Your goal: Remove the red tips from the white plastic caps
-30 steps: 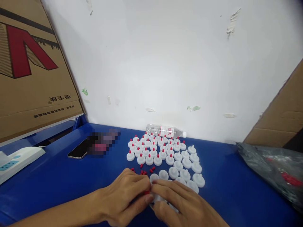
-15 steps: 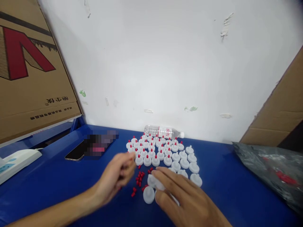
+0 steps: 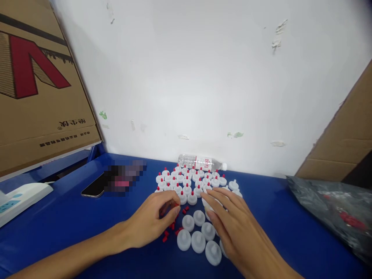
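Note:
My left hand (image 3: 151, 223) rests on the blue table (image 3: 72, 221), its fingers curled and pinched on small red plugs at the fingertips. Loose red plugs (image 3: 170, 229) lie just beside it. My right hand (image 3: 232, 224) reaches over the bare white caps (image 3: 198, 241), and its thumb and forefinger close on one white cap (image 3: 207, 202). Behind both hands stand rows of white caps with red plugs fitted (image 3: 186, 181).
A water bottle (image 3: 202, 162) lies against the white wall. A phone (image 3: 93, 186) and a power strip (image 3: 17, 195) sit at the left under a cardboard box (image 3: 37, 89). At the right are a grey plastic bag (image 3: 334, 209) and more cardboard (image 3: 345, 143).
The hands parted from their joined grip near the front edge. My left hand went to the red plugs. My right hand moved forward over the white caps, baring several near the front.

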The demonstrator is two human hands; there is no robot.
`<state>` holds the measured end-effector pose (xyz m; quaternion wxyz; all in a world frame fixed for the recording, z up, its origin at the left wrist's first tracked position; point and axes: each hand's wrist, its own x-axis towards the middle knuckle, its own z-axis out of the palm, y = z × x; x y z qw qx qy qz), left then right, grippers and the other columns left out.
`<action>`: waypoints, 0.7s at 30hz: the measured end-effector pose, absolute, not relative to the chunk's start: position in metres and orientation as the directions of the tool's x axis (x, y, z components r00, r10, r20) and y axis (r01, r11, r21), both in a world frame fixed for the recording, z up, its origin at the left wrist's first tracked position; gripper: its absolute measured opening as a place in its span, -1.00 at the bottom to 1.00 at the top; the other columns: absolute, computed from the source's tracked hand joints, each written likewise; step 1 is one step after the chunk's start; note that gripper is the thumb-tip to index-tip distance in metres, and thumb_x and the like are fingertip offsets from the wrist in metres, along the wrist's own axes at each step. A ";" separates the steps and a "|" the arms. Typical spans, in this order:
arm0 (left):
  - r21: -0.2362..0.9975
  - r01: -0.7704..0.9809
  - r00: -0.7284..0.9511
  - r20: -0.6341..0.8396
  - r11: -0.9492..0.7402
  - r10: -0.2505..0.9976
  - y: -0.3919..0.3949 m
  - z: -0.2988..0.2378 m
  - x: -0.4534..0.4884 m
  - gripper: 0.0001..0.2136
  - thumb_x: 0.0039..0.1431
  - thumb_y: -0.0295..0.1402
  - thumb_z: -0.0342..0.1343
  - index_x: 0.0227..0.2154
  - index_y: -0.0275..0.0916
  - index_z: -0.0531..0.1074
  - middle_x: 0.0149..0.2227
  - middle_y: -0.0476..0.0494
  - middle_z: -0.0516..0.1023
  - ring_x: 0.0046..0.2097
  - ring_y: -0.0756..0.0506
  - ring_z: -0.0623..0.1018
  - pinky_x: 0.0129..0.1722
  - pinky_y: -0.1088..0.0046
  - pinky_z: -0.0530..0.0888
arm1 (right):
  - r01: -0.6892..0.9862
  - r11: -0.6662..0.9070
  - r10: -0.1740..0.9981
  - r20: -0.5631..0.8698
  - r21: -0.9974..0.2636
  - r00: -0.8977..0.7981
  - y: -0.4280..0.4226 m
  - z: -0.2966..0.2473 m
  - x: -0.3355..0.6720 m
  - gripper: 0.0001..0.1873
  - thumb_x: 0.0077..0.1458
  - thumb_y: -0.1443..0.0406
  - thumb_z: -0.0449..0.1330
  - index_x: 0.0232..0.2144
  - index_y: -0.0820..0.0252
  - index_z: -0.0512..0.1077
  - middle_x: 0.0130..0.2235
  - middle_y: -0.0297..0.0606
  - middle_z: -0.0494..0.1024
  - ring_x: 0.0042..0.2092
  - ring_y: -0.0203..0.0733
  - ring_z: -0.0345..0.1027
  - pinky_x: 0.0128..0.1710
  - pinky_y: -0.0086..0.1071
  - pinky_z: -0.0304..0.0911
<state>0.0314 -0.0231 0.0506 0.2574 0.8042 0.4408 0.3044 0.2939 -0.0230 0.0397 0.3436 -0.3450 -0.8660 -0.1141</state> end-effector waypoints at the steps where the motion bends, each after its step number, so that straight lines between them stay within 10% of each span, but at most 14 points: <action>1: 0.632 0.584 0.444 0.276 -0.509 0.852 -0.023 0.051 0.031 -0.87 0.40 -0.36 0.03 -0.30 -0.20 0.40 -0.41 0.04 0.42 -0.37 -0.04 0.35 -0.32 0.43 0.26 | 0.677 0.735 0.534 0.647 -0.036 -0.544 -0.023 0.038 0.295 -0.59 0.46 0.28 0.02 0.29 0.16 0.32 0.19 -0.13 0.56 0.23 0.09 0.41 0.16 0.10 0.42; 6: 0.422 0.667 0.544 0.287 -0.614 0.788 -0.023 0.048 0.029 -0.92 0.30 -0.46 0.05 -0.25 -0.17 0.41 -0.23 -0.06 0.49 -0.24 -0.09 0.47 -0.26 0.40 0.34 | 0.694 0.719 0.600 0.536 -0.036 -0.594 -0.022 0.032 0.299 -0.55 0.50 0.18 -0.02 0.33 0.10 0.32 0.29 -0.19 0.48 0.32 0.07 0.33 0.30 0.16 0.28; 21: 0.361 0.713 0.567 0.209 -0.601 0.797 -0.024 0.043 0.029 -0.86 0.36 -0.44 0.01 -0.16 -0.13 0.46 -0.14 -0.07 0.45 -0.25 -0.08 0.48 -0.30 0.39 0.37 | 0.692 0.720 0.637 0.438 -0.044 -0.634 -0.020 0.028 0.301 -0.51 0.50 0.10 -0.01 0.35 0.06 0.32 0.35 -0.24 0.41 0.37 0.09 0.26 0.35 0.22 0.21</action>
